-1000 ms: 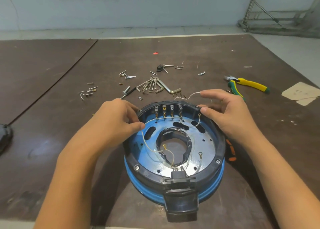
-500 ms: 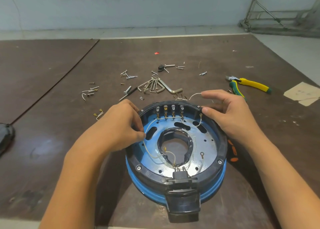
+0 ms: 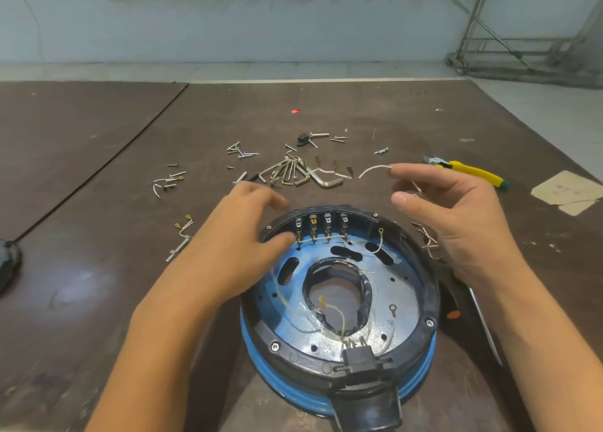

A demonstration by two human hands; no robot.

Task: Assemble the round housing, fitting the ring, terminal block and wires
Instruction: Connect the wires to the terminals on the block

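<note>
Mostly done, to judge by the parts in place. Finds the round housing [image 3: 403,280] at lower centre of the frame on the worktop [image 3: 98,285], with the black ring [image 3: 422,288] already seated on the blue base and four screw heads visible in it. Counts one terminal block [image 3: 321,221] at the far rim, carrying four terminals, with a pale wire run along their feet. Leaves, seemingly, two ring lugs [image 3: 380,231] unattached, one at the plate's upper right, one at its lower right.

Puts the left hand [image 3: 235,245] over the housing's left edge, grip apart and empty, thumb tip close to the leftmost terminal. Puts the right hand [image 3: 456,216] above the right rim, grip likewise apart, holding nothing. Contact between forefinger and the loose wire [image 3: 373,170] beyond it: cannot tell.

Counts, further up the frame, one pair of yellow-handled pliers [image 3: 470,172], one fan of hex keys [image 3: 287,172] and many scattered screws [image 3: 243,152].
</note>
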